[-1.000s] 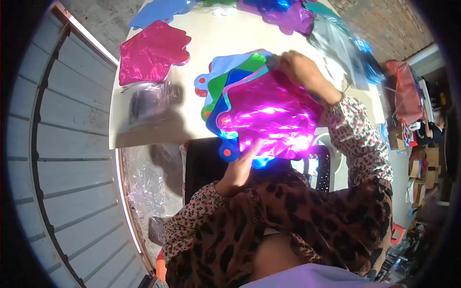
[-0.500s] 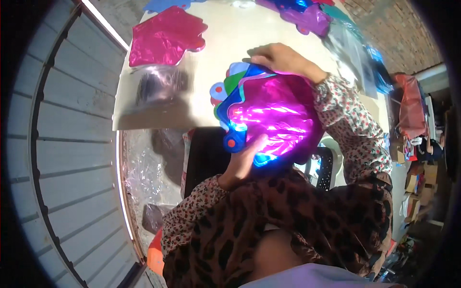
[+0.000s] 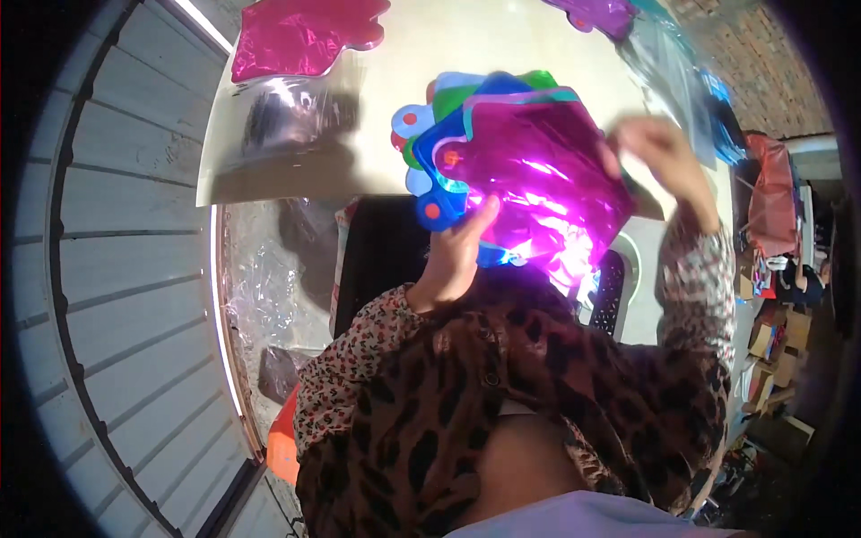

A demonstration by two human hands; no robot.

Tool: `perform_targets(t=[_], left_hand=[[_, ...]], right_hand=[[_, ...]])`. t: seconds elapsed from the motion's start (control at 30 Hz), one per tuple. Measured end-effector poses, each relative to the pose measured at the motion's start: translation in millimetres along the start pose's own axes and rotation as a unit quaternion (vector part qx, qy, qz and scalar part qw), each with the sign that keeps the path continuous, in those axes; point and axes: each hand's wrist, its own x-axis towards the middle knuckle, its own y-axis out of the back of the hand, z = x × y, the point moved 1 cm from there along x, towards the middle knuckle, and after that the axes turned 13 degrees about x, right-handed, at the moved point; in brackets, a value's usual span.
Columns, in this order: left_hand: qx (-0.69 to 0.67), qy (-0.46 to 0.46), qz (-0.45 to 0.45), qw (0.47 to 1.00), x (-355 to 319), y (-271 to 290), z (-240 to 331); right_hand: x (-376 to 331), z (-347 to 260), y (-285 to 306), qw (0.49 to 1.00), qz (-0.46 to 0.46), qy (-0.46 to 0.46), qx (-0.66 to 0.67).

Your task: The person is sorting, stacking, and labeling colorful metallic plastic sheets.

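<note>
I hold a stack of flat foil balloons (image 3: 529, 166) above the table's near edge; the top one is shiny magenta, with blue, green and white ones under it. My left hand (image 3: 457, 255) grips the stack's lower left edge, thumb on the blue layer. My right hand (image 3: 659, 148), blurred, holds the stack's right edge. Both sleeves have a leopard pattern.
The cream table (image 3: 466, 40) carries a pink foil balloon (image 3: 300, 36) at far left, a clear plastic bag (image 3: 291, 121) with something dark in it, and more foil pieces (image 3: 601, 13) at the far right. Crumpled clear plastic (image 3: 269, 296) lies below left. Boxes (image 3: 776, 341) crowd the right.
The balloon stack has been lifted off the table and drawn toward me. My right hand moved from the stack's top edge to its right edge; my left hand stayed on the lower left.
</note>
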Motion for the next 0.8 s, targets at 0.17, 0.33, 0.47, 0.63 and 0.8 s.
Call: perform_targets(t=[0.17,0.33,0.47,0.63,0.8], left_hand=[[-0.133,0.095,0.0,0.987,27,-32,10],[0.08,-0.042,-0.043,0.995,45,-30,-12],[0.035,0.121,-0.117,0.985,52,-35,39],[0.061,0.283,-0.373,0.882,60,-16,60],[-0.061,0.307,-0.283,0.907,63,-21,65]], right_hand=[[-65,83,27,0.952,-0.061,-0.286,0.087],[-87,166,13,0.932,0.224,-0.239,0.157],[-84,174,11,0.834,0.359,-0.144,0.393],[-56,142,-5,0.789,0.25,-0.134,0.545],[-59,142,-6,0.816,0.222,-0.137,0.516]])
